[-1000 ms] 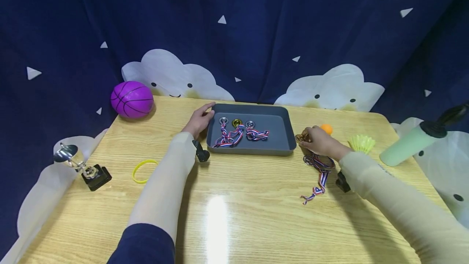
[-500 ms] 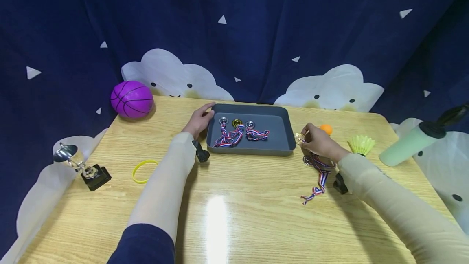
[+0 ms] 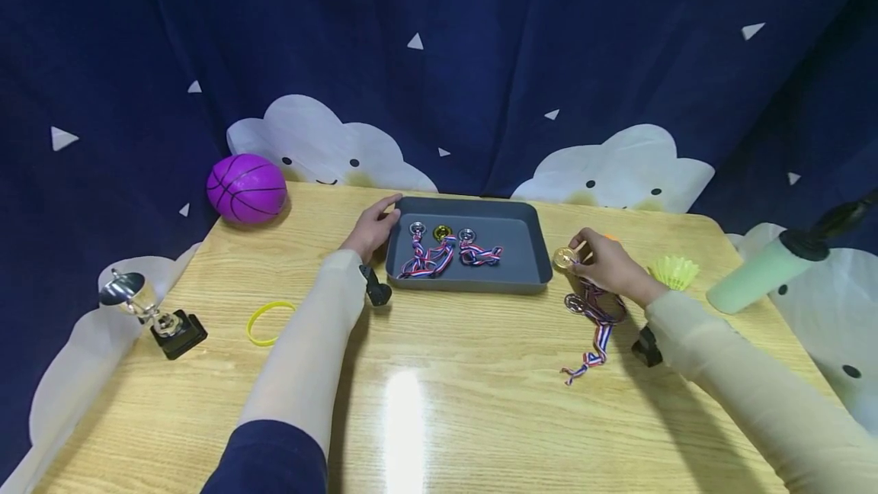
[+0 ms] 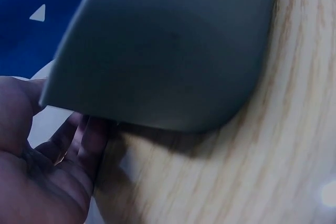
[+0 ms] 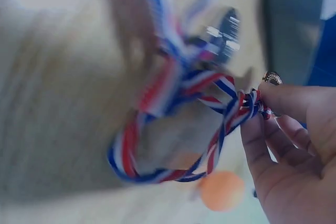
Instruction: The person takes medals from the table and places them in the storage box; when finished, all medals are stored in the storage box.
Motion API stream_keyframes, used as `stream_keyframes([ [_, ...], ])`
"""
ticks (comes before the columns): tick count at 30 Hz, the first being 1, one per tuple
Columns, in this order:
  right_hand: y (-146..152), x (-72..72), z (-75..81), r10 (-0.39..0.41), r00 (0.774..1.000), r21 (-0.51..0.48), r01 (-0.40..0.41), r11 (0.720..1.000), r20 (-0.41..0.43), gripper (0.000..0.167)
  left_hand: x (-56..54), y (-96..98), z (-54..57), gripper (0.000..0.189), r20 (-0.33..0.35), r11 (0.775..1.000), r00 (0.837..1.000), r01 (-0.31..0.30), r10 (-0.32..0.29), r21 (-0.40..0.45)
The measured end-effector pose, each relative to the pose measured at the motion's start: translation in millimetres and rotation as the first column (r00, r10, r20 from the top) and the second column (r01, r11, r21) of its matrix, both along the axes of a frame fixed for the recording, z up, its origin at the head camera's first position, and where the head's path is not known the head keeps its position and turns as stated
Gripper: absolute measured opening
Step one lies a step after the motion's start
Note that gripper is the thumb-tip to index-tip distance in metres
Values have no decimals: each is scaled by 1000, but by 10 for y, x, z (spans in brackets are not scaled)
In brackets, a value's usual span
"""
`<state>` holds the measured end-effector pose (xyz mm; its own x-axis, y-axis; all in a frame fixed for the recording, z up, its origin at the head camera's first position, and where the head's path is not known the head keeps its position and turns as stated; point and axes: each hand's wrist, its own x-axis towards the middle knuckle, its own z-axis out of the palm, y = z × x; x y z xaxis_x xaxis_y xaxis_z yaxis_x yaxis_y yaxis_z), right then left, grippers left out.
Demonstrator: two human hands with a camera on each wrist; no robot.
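In the head view my left hand [image 3: 370,230] is at the left end of a dark grey tray [image 3: 439,284], its fingers extended and touching the rim. The left wrist view shows the tray wall [image 4: 168,51] from outside, hiding part of that hand. My right hand [image 3: 604,261], right of the tray, pinches a gold medal [image 3: 565,258] by its ribbon, close to the disc. The striped ribbon [image 5: 226,114] hangs in loops below the fingers. A silver medal [image 3: 575,303] with its ribbon is just below that hand. Inside the tray are two silver medals [image 3: 417,229] and a gold-coloured one [image 3: 442,233], ribbons bunched beneath.
A purple basketball [image 3: 247,189], a trophy cup [image 3: 154,311] and a yellow wristband [image 3: 259,326] stand or lie on the left. Behind the right hand are an orange ball [image 3: 612,237], a yellow-green shuttlecock [image 3: 675,272] and a pale green bottle [image 3: 761,273].
My right hand has lifted the gold medal slightly, and its face has turned toward the head camera. The orange ball is now mostly covered by that hand. The left hand stays at the tray.
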<state>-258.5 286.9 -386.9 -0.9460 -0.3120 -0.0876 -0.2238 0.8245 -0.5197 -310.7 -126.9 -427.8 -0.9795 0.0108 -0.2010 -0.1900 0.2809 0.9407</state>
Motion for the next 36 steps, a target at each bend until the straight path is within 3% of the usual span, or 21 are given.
stream_keyframes([
  [4,21,-51,248,-14,998,-23,13,1000,-60,38,-3,-7,-6,49,5,1000,1000,1,-1,0],
  [8,-45,-106,595,-5,991,-62,-3,998,-131,48,-9,-19,-20,49,6,1000,1000,0,0,2],
  [12,-216,-149,903,-16,983,-108,-4,994,-184,46,-14,-31,-28,49,4,1000,1000,-3,3,-4],
  [17,-517,-181,1086,-19,984,-207,-19,978,-180,41,-8,-28,-23,49,15,1000,1000,-2,2,5],
  [21,-753,-219,1042,7,991,-324,-51,945,-135,38,-12,-23,-17,49,13,1000,1000,3,-3,3],
  [25,-932,-293,825,30,999,-403,-37,914,-23,36,-20,-28,-22,49,9,1000,1000,4,-4,-3],
  [32,-1113,-440,408,-40,978,-483,136,865,203,31,-16,-15,-22,49,14,1000,1000,1,-1,-8],
  [36,-1184,-505,263,-55,959,-475,188,860,278,27,-11,-12,-13,49,10,1000,1000,2,-2,-12],
])
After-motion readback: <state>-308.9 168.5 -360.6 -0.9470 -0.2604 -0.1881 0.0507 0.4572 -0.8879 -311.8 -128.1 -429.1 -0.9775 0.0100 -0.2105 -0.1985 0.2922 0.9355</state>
